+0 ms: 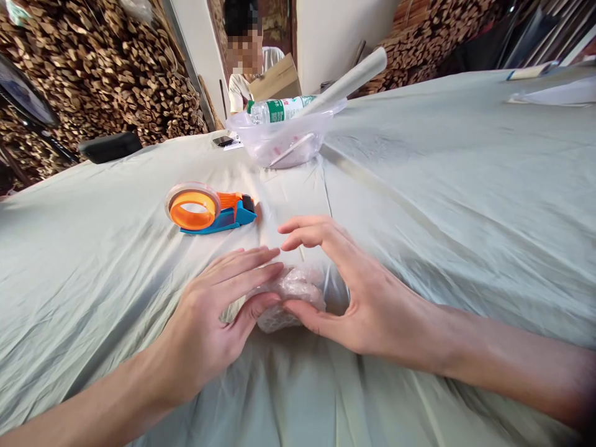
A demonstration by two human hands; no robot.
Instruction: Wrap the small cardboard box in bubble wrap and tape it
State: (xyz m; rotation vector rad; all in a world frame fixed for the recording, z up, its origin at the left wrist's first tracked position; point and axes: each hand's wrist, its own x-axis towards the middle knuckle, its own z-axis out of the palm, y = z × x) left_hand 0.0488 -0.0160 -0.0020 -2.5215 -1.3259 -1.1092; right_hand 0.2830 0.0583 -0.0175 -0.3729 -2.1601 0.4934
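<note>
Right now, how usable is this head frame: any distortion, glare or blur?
Head view: even daylight, soft shadows under both hands; wide-angle bending curves the table cloth edges; the bubble-wrapped bundle and tape dispenser are sharp; the clear bowl shows mild sheen; the far person's face is blurred.

The bubble-wrapped bundle shows only between the left hand and right hand; its contents cannot be told. Beyond it, the bowl's contents are unclear. Both forearms run off the bottom edge.
</note>
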